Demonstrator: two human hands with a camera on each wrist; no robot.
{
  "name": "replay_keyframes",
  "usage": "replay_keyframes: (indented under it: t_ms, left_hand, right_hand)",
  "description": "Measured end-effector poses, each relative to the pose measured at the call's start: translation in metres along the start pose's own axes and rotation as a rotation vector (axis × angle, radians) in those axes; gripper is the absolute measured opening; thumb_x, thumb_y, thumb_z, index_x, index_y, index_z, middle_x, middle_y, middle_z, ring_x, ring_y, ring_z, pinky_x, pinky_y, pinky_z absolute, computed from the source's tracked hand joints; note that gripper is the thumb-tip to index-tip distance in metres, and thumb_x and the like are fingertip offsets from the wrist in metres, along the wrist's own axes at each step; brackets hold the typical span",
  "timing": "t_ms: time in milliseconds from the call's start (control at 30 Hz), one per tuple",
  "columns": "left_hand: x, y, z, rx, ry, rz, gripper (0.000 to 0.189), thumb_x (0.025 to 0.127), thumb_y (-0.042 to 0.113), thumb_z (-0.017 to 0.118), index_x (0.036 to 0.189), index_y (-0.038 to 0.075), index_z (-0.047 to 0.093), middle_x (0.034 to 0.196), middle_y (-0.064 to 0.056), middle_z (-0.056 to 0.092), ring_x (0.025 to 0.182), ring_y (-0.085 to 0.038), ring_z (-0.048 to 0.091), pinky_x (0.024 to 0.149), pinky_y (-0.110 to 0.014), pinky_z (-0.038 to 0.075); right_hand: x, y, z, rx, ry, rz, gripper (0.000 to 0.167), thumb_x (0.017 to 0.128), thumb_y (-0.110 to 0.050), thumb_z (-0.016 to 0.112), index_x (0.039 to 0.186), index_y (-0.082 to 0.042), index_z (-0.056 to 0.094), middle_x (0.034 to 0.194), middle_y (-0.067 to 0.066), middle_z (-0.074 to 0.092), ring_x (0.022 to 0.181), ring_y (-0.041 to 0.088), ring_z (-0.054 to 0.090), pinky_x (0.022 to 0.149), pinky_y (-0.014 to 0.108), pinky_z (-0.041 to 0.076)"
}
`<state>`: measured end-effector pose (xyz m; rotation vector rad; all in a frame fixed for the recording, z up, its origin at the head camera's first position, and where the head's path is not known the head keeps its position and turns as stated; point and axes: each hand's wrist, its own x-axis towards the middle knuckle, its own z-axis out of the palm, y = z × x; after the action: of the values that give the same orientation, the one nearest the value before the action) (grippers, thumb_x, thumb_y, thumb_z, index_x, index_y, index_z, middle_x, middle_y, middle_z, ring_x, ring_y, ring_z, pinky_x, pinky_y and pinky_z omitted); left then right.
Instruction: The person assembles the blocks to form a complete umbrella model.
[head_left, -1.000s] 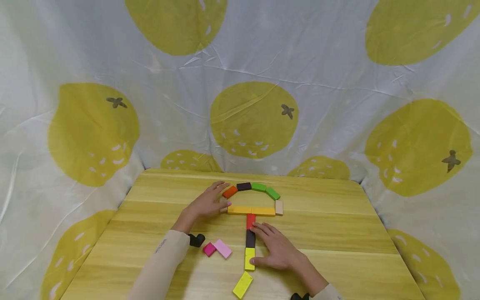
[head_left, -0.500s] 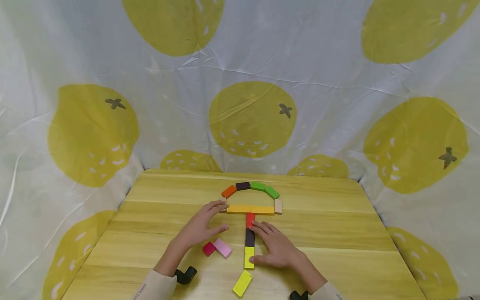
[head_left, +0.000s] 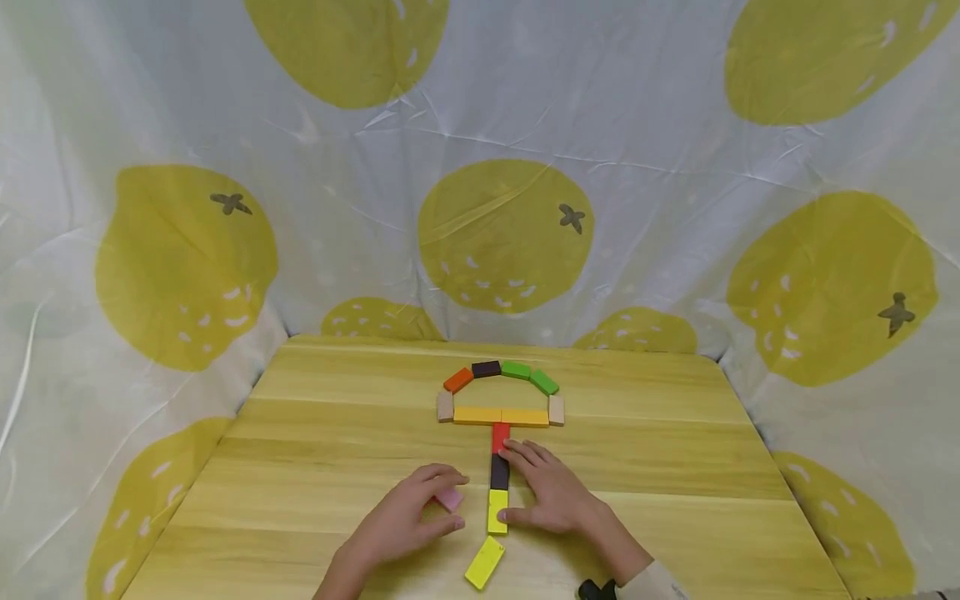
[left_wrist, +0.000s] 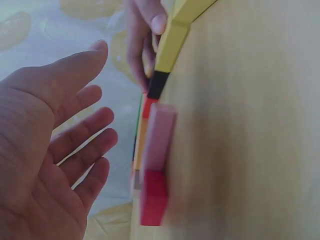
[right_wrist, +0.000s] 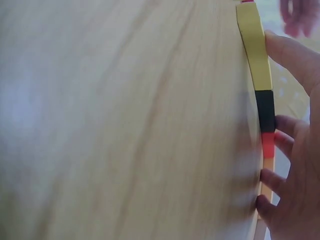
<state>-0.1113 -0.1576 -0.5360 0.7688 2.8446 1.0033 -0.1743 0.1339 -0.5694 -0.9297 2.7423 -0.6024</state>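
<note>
My left hand (head_left: 401,518) hovers over the pink block (head_left: 451,498), fingers spread and apart from it in the left wrist view. The magenta block (left_wrist: 154,200) touches the pink one's end; in the head view my left hand hides it. My right hand (head_left: 553,496) rests along the right side of a column of blocks. Its thumb touches the upper yellow block (head_left: 497,511), and its fingertips lie by the red block (head_left: 500,437) and the black block (head_left: 498,472). The lower yellow block (head_left: 484,562) lies tilted at the column's foot.
Above the column lie two end-to-end orange-yellow blocks (head_left: 477,415), flanked by beige blocks (head_left: 445,407). An arch of orange, black and green blocks (head_left: 515,369) curves over them. A lemon-print curtain (head_left: 495,108) hangs behind the wooden table (head_left: 660,433).
My left hand has left the left beige block and come down toward the pink and magenta blocks. That beige block now shows fully. My right hand has stayed at the column.
</note>
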Motion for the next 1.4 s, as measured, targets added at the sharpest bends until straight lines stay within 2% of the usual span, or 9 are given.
replay_keyframes:
  t_ms: [133,267,400,533,667,867,1167,1300,1400]
  left_hand:
    - [-0.011,0.005,0.013,-0.029,-0.080,0.015,0.045,0.094,0.046,0.073,0.135,0.027,0.067,0.137,0.011,0.061,0.126,-0.015,0.060,0.108,-0.045,0.051]
    - [-0.018,0.010,0.024,-0.036,-0.138,0.069,0.043,0.097,0.052,0.067,0.133,0.029,0.068,0.133,0.012,0.062,0.125,-0.012,0.058,0.105,-0.040,0.053]
    - [-0.019,0.012,0.030,-0.047,-0.149,0.123,0.039,0.097,0.051,0.067,0.129,0.029,0.071,0.130,0.015,0.062,0.121,-0.008,0.057,0.104,-0.036,0.053]
    - [-0.018,0.014,0.033,-0.013,-0.137,0.172,0.036,0.097,0.049,0.069,0.124,0.027,0.074,0.125,0.015,0.065,0.119,-0.009,0.058,0.103,-0.037,0.053]
    - [-0.015,0.017,0.037,0.039,-0.137,0.183,0.036,0.096,0.051,0.069,0.123,0.028,0.075,0.118,0.017,0.068,0.115,-0.008,0.060,0.101,-0.039,0.053]
    - [-0.013,0.022,0.038,0.069,-0.169,0.130,0.037,0.094,0.050,0.071,0.125,0.029,0.073,0.115,0.019,0.069,0.112,-0.005,0.062,0.099,-0.038,0.054]
    - [-0.017,0.023,0.033,-0.040,-0.291,-0.027,0.039,0.098,0.041,0.069,0.134,0.025,0.069,0.124,0.017,0.067,0.117,-0.004,0.061,0.100,-0.036,0.055]
    - [-0.016,0.021,0.034,-0.100,-0.305,-0.083,0.043,0.099,0.046,0.066,0.136,0.024,0.067,0.123,0.017,0.065,0.110,-0.001,0.060,0.096,-0.033,0.056]
    - [-0.015,0.021,0.035,-0.141,-0.279,-0.073,0.044,0.099,0.046,0.067,0.135,0.020,0.068,0.118,0.016,0.063,0.100,0.005,0.057,0.089,-0.026,0.056]
  right_hand:
    - [0.000,0.000,0.000,0.002,0.000,-0.003,0.094,0.087,-0.075,0.062,0.162,-0.027,0.034,0.170,-0.004,0.028,0.156,0.035,0.027,0.119,0.063,0.034]
    - [0.000,0.000,-0.002,0.006,-0.005,-0.008,0.093,0.087,-0.074,0.062,0.162,-0.026,0.034,0.170,-0.002,0.029,0.156,0.037,0.027,0.119,0.064,0.033]
    - [0.000,0.001,-0.003,0.003,0.000,-0.017,0.092,0.088,-0.073,0.062,0.162,-0.026,0.034,0.170,-0.001,0.030,0.156,0.038,0.028,0.118,0.065,0.034]
    - [0.000,0.001,-0.004,0.006,-0.003,-0.022,0.092,0.088,-0.073,0.062,0.163,-0.026,0.033,0.170,-0.002,0.029,0.156,0.037,0.028,0.119,0.064,0.034]
    - [0.000,0.001,-0.004,0.009,-0.008,-0.021,0.093,0.088,-0.073,0.062,0.163,-0.026,0.033,0.170,-0.002,0.028,0.156,0.036,0.028,0.120,0.063,0.033]
    - [0.000,0.002,-0.001,0.008,-0.002,-0.021,0.093,0.088,-0.073,0.062,0.162,-0.025,0.034,0.170,-0.002,0.028,0.156,0.035,0.027,0.120,0.063,0.031]
    - [0.000,0.001,-0.001,0.010,-0.001,-0.024,0.093,0.088,-0.074,0.061,0.162,-0.025,0.034,0.170,-0.002,0.027,0.156,0.036,0.027,0.120,0.063,0.032]
    - [-0.001,0.001,-0.001,0.015,-0.003,-0.022,0.092,0.088,-0.073,0.062,0.162,-0.025,0.034,0.170,-0.002,0.028,0.156,0.036,0.027,0.120,0.063,0.032]
    - [-0.001,0.001,-0.001,0.020,0.002,-0.020,0.092,0.088,-0.072,0.063,0.162,-0.025,0.035,0.170,-0.002,0.028,0.156,0.036,0.027,0.120,0.064,0.032]
